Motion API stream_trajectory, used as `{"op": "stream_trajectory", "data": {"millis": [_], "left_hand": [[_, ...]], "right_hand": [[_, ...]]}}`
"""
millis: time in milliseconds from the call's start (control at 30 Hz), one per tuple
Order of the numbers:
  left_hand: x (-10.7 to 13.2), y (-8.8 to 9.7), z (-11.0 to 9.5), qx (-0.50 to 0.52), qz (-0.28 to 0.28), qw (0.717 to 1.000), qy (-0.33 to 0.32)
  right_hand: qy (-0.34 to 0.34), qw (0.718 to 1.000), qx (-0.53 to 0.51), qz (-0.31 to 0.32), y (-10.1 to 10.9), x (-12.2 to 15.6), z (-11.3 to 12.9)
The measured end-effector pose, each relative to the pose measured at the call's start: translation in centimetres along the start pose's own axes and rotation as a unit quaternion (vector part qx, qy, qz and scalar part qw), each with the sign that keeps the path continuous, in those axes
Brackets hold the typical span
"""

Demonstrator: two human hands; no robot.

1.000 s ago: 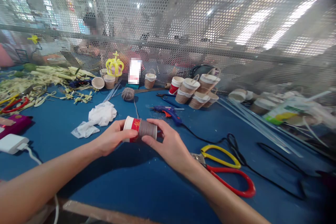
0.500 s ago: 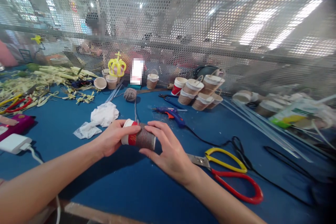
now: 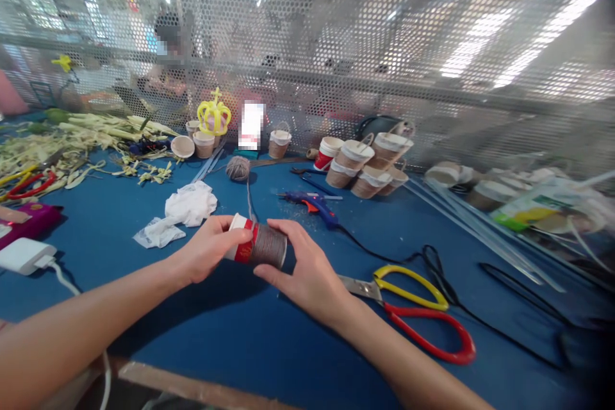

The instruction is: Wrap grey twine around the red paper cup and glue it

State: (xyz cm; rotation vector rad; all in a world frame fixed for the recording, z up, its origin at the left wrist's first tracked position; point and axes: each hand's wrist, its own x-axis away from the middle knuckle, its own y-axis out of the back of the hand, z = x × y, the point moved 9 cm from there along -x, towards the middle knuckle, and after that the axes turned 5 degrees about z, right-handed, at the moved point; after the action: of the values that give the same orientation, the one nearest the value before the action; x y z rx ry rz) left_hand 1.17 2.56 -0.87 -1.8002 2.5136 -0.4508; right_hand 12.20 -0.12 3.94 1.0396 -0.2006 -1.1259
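Note:
A red and white paper cup [image 3: 258, 245] lies sideways in front of me, the part toward its right end wound with grey yarn. My left hand [image 3: 207, 251] grips its white end, the thumb pressed along the red band. Around the wound end curves my right hand [image 3: 310, 272], its fingers on top and the thumb below. A strand of yarn [image 3: 249, 198] runs from the cup back to a grey yarn ball [image 3: 237, 168] on the blue table. To the right lie large scissors [image 3: 379, 291] with one yellow and one red handle.
A blue glue gun [image 3: 317, 205] with a black cord lies behind the cup. Several yarn-wrapped cups [image 3: 353, 160] are stacked near the perforated metal screen [image 3: 288, 32]. Crumpled white plastic [image 3: 191, 204], a white charger [image 3: 26, 256] and plant strips [image 3: 96, 128] are at left.
The cup has turned slightly in my hands, its wound end now tilted a little lower and more of the yarn showing. The right fingers have shifted slightly.

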Motion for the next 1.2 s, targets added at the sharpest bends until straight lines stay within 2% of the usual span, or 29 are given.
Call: {"op": "stream_trajectory", "data": {"millis": [133, 400, 667, 767, 933, 1200], "left_hand": [[0.3, -0.5, 0.0, -0.059, 0.017, 0.998, -0.008], [0.5, -1.1, 0.3, -0.079, 0.021, 0.997, -0.002], [0.7, -1.2, -0.1, -0.108, 0.03, 0.993, -0.021], [0.8, -1.4, -0.1, -0.099, 0.045, 0.994, -0.023], [0.5, -1.2, 0.7, -0.042, 0.048, 0.998, 0.018], [0.3, -0.7, 1.1, -0.007, 0.021, 0.999, 0.024]], "right_hand": [[-0.041, 0.998, -0.033, 0.02, -0.6, 0.0, -0.4], [-0.108, 0.992, -0.059, 0.027, -1.1, 0.0, -0.9], [-0.119, 0.988, -0.084, 0.048, -1.1, 0.0, -0.9], [-0.082, 0.994, -0.063, 0.023, -0.8, 0.1, -0.3], [0.018, 1.0, 0.004, -0.008, -0.5, 0.3, 1.3], [0.048, 0.998, 0.026, -0.026, -0.2, 0.4, 1.6]]}}
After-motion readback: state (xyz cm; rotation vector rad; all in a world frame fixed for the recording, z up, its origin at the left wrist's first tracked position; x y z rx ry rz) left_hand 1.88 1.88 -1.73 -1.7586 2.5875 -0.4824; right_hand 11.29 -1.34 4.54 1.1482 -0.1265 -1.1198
